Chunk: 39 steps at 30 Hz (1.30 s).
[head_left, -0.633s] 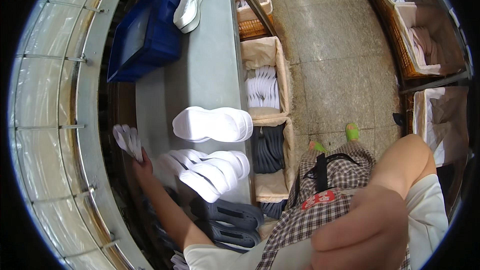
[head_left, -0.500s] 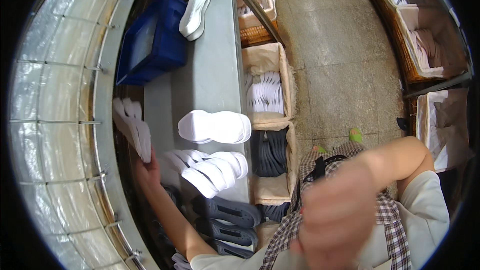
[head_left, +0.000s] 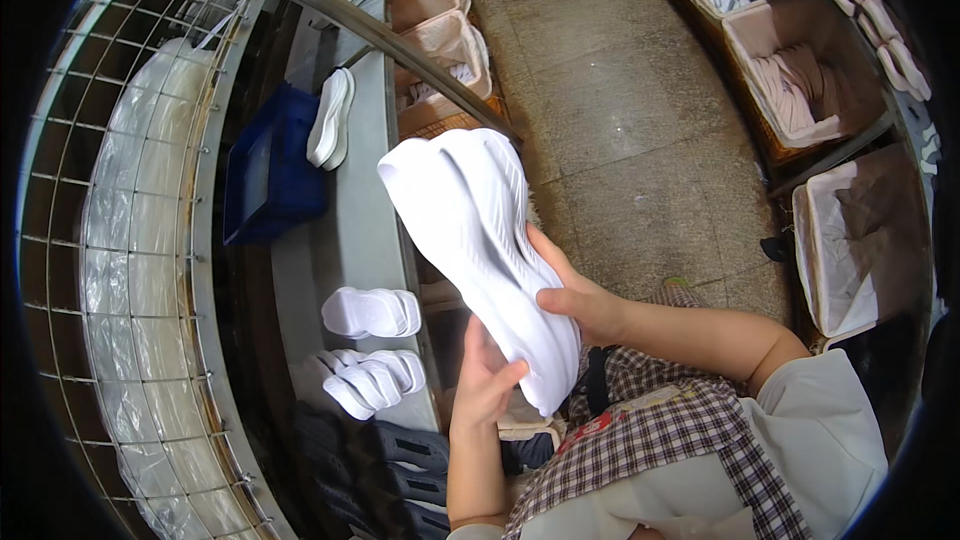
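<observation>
A bundle of white shoe soles (head_left: 455, 225) is in both my hands, held slantwise in front of my apron. My left hand (head_left: 482, 380) closes around its lower left side, thumb over the near end. On the opposite edge, my right hand (head_left: 580, 302) grips the bundle with the thumb on top. Beyond my left hand, a grey bench (head_left: 375, 205) carries a small stack of white soles (head_left: 370, 312) and a fanned row of white soles (head_left: 375, 382). Dark grey soles (head_left: 412, 445) lie nearer to me. One white pair (head_left: 330, 120) leans by a blue crate (head_left: 275, 165).
A wire mesh rack (head_left: 205, 260) with clear plastic sheeting runs along the left. A metal bar (head_left: 400, 50) slants over the bench. Cloth-lined baskets (head_left: 440, 40) stand beside the bench, and more lined baskets (head_left: 840, 250) with soles line the right side of the aisle floor (head_left: 620, 120).
My left hand has come from the far left of the bench with white soles toward my body. My right hand, blurred before, now grips the bundle too. The view has shifted.
</observation>
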Each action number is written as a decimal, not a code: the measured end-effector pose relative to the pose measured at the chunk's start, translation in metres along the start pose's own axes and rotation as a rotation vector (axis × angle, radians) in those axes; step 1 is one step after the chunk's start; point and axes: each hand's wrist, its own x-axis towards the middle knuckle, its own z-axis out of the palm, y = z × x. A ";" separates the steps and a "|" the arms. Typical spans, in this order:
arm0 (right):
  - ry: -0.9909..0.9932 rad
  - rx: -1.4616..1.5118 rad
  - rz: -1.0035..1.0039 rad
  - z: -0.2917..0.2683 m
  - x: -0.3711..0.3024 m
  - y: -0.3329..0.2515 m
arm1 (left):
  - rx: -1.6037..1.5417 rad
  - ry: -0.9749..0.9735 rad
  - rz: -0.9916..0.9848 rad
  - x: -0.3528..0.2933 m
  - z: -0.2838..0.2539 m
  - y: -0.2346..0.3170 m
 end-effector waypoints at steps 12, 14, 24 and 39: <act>0.210 -0.250 0.326 -0.016 -0.027 -0.021 | -0.335 0.368 -0.168 0.055 0.049 -0.030; 0.226 -0.253 0.353 -0.018 -0.028 -0.020 | -0.298 0.369 -0.176 0.052 0.052 -0.033; 0.012 -0.434 0.225 -0.025 -0.021 -0.022 | -0.432 0.246 0.055 0.044 0.018 -0.053; -0.091 -0.822 0.077 -0.033 -0.032 -0.022 | -0.276 0.252 0.103 0.031 0.001 -0.052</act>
